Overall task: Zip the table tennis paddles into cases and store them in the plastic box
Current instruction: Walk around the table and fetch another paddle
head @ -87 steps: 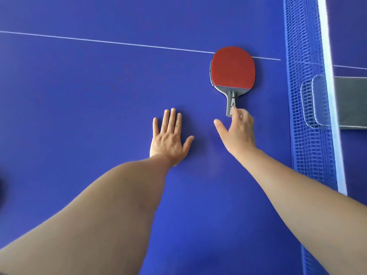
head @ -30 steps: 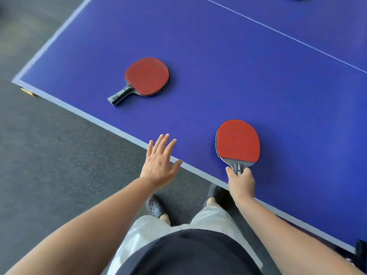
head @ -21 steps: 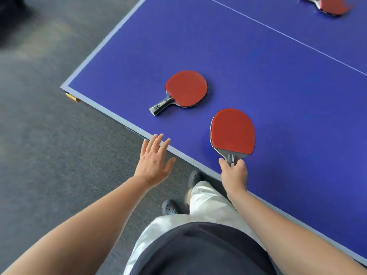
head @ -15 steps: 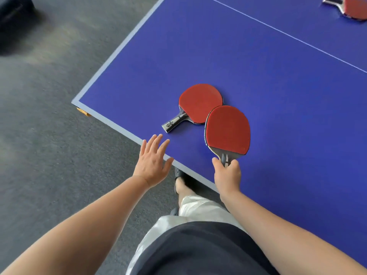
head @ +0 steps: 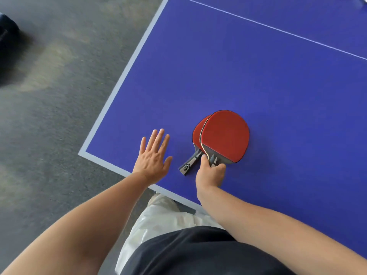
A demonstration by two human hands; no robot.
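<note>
Surface: blue table tennis table (head: pixel 258 76), pale border, thin white line crossing its far part; I stand at its near left corner. Floor (head: pixel 59 96): grey, carpet-like, with a dark blurred shape (head: pixel 6 34) at the far left.

Paddles, two, both red side up. Upper paddle (head: pixel 226 133) overlaps the lower paddle (head: pixel 196 135), whose handle sticks out toward the table's near edge.

Hands, two. My right hand (head: pixel 210 173) grips the upper paddle's handle, fingers curled round it. My left hand (head: pixel 154 157) is flat, fingers spread and straight, just beside the paddles, holding nothing.
</note>
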